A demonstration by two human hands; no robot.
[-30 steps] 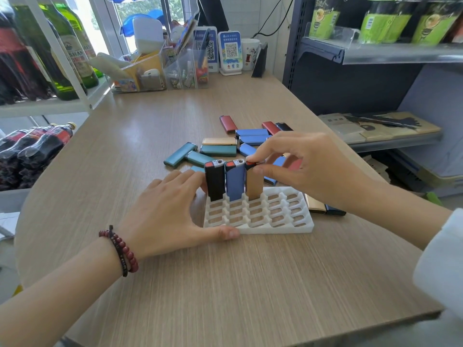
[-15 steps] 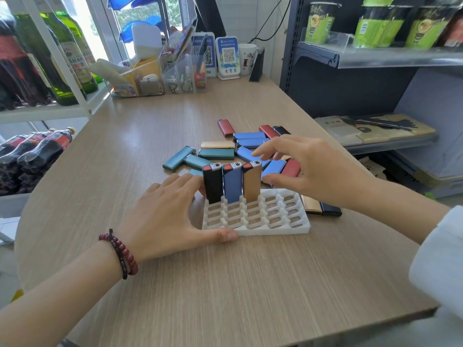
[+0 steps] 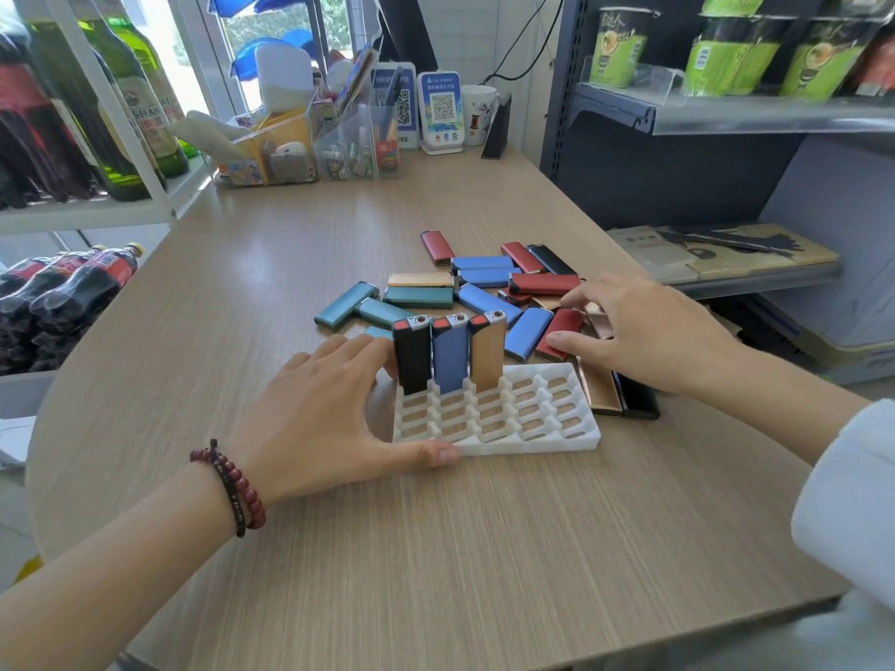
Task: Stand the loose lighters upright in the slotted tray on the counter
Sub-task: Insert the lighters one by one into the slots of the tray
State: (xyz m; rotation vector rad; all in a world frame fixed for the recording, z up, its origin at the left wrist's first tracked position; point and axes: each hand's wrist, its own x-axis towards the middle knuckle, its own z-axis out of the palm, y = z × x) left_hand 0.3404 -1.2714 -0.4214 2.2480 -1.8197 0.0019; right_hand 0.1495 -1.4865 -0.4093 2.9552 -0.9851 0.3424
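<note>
The right hand (image 3: 644,331), grip open and empty, is just right of the flat red lighter (image 3: 569,326). The left hand (image 3: 315,418), spread flat, steadies the tray (image 3: 532,443).

You face a wood-grain table (image 3: 436,549), and a window (image 3: 271,26) beyond its far end lets in daylight. On your left a white rack (image 3: 87,217) holds green bottles (image 3: 140,104). On your right a dark shelf unit (image 3: 678,186) carries green cups (image 3: 620,46).

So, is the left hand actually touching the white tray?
Touching. Head view: the left hand lays its thumb against the front edge of the white tray.
</note>
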